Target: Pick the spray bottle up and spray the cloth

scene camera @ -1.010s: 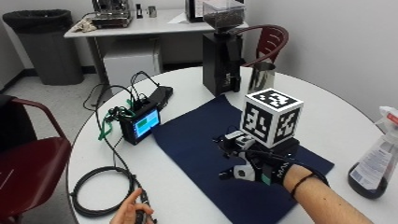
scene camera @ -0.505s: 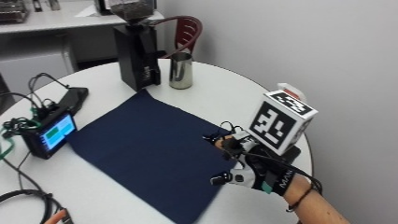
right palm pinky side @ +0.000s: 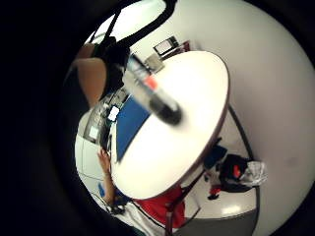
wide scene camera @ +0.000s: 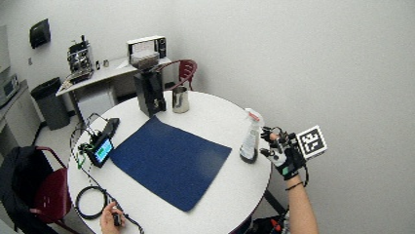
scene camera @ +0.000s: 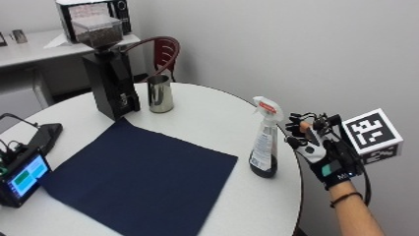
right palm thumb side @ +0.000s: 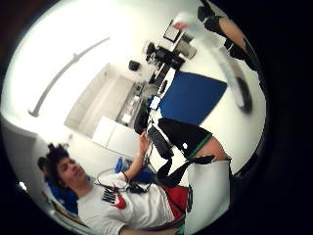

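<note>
Outside view, hand: the gloved right hand (scene camera: 320, 150) now hangs off the table's edge, just beside the spray bottle (scene camera: 264, 138), fingers spread and holding nothing. A second ago it sat over the cloth, so it has swung across to the bottle.

Outside view, bottle: standing upright near the rim of the round white table (scene camera: 216, 110), trigger head towards the hand, a small gap between them.

Outside view, cloth: the dark blue cloth (scene camera: 140, 174) lies flat across the middle of the table, its near corner close to the bottle's base.

Outside view, the rest: a black grinder (scene camera: 108, 73) and a metal cup (scene camera: 160, 93) stand at the far side; a small screen (scene camera: 19, 178) sits beyond the cloth's far edge.

Wide outside view: same story, hand level with the bottle's upper half, not touching.

Little finger side palm view: the bottle fills the middle, close to the palm, with table and cloth beyond it.

Thumb side palm view: bottle at the edge, cloth spread behind.

Meaning for the task: the reach looks nearly done; closing round the bottle's neck is probably next, spraying not yet begun.
</note>
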A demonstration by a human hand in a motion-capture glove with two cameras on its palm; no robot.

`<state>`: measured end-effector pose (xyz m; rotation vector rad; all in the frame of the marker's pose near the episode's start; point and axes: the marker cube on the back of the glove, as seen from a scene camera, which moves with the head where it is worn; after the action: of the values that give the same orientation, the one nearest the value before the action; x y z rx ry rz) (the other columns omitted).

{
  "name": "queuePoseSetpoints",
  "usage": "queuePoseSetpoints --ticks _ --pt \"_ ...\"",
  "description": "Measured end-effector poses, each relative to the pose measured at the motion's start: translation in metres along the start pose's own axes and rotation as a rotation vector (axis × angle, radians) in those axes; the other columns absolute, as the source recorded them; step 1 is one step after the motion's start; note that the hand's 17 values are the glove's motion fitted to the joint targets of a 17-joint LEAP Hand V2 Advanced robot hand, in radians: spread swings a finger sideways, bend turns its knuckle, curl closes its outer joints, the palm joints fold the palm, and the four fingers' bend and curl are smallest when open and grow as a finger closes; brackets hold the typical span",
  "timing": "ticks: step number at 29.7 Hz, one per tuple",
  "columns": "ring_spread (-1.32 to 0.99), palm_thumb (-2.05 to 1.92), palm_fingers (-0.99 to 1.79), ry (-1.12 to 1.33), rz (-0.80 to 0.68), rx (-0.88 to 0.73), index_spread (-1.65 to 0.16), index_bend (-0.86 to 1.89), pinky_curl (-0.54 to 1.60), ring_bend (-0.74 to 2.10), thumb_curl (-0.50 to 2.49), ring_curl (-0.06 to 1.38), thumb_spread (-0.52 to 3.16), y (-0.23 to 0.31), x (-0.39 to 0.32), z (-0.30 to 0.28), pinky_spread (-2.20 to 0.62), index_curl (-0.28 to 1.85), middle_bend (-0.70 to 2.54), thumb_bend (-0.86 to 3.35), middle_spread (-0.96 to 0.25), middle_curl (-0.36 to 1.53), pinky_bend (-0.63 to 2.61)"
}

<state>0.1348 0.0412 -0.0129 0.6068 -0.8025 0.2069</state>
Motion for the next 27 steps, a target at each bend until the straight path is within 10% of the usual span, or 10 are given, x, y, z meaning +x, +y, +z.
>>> queuePoseSetpoints --ticks 9,27 --pt "-0.02 0.56 0.67 -0.233 0.050 -0.188 -0.36 0.12 0.33 0.44 0.28 0.33 1.00 -0.049 0.042 0.037 0.16 0.20 0.37 -0.02 -0.05 0.37 0.43" --pt "-0.13 0.89 1.19 -0.189 0.051 0.028 -0.29 0.18 0.32 0.57 0.40 0.39 0.92 -0.027 0.043 -0.027 0.03 0.27 0.47 0.07 -0.12 0.42 0.27"
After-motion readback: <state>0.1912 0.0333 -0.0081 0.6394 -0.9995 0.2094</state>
